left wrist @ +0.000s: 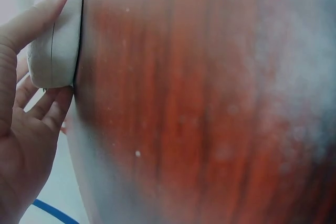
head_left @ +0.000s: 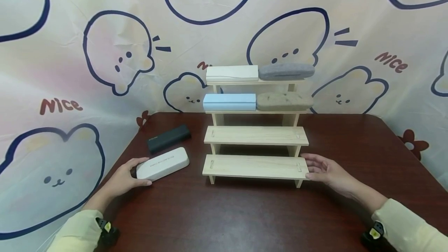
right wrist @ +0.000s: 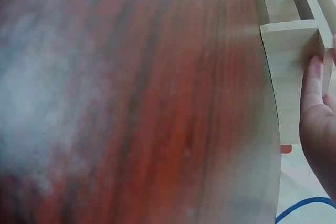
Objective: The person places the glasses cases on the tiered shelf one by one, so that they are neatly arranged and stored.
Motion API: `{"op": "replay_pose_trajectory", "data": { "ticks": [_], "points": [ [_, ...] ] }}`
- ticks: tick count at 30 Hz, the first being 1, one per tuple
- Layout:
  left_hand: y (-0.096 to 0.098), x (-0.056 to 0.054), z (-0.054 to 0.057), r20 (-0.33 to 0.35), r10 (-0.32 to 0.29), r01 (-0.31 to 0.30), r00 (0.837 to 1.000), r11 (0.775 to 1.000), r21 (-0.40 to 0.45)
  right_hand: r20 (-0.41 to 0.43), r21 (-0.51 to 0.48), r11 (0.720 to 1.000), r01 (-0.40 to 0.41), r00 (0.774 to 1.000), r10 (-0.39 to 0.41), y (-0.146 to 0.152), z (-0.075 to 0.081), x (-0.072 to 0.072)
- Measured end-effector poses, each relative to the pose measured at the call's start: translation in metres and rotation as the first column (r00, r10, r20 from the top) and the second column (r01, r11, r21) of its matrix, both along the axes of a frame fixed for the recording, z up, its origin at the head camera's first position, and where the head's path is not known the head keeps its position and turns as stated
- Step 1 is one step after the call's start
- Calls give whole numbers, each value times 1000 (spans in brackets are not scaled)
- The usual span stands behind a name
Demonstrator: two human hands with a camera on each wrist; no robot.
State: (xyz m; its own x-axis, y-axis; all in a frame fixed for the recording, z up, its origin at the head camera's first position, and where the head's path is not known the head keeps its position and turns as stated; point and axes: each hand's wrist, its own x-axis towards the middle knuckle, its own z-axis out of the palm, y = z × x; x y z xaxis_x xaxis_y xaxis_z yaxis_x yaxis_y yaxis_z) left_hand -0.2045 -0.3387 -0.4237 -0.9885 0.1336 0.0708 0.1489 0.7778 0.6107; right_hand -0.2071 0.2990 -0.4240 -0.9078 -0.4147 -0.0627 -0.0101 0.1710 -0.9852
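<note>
My left hand (head_left: 122,179) grips the near-left end of a white glasses case (head_left: 163,164), thumb on the front side and fingers round the end. In the left wrist view the case (left wrist: 58,40) is partly cut off, with the thumb pressed to its side. My right hand (head_left: 330,174) holds the right end of the lowest step of a tiered wooden stand (head_left: 255,166). In the right wrist view the thumb lies against the step's edge (right wrist: 291,27). Behind the white case lies a dark glasses case (head_left: 169,138).
On the top tier sit a white case (head_left: 232,74) and a grey case (head_left: 287,71). One tier lower hold a light blue case (head_left: 229,102) and an olive case (head_left: 284,101). All stands on a dark reddish table (head_left: 224,213) before a patterned curtain (head_left: 210,42).
</note>
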Motion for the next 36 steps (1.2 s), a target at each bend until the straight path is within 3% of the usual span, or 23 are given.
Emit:
{"op": "replay_pose_trajectory", "data": {
  "ticks": [19,28,36],
  "points": [
    [-7,-4,-2,40,21,-24,999,997,70,9,-15,1000,-20,1000,20,1,-1,-2],
    [-5,-1,6,65,10,-18,998,992,126,15,-2,1000,-27,1000,27,0,2,-2],
    [-5,-1,15,70,-25,6,997,969,248,12,-28,999,-28,1000,28,-1,3,-2]
  ]
}}
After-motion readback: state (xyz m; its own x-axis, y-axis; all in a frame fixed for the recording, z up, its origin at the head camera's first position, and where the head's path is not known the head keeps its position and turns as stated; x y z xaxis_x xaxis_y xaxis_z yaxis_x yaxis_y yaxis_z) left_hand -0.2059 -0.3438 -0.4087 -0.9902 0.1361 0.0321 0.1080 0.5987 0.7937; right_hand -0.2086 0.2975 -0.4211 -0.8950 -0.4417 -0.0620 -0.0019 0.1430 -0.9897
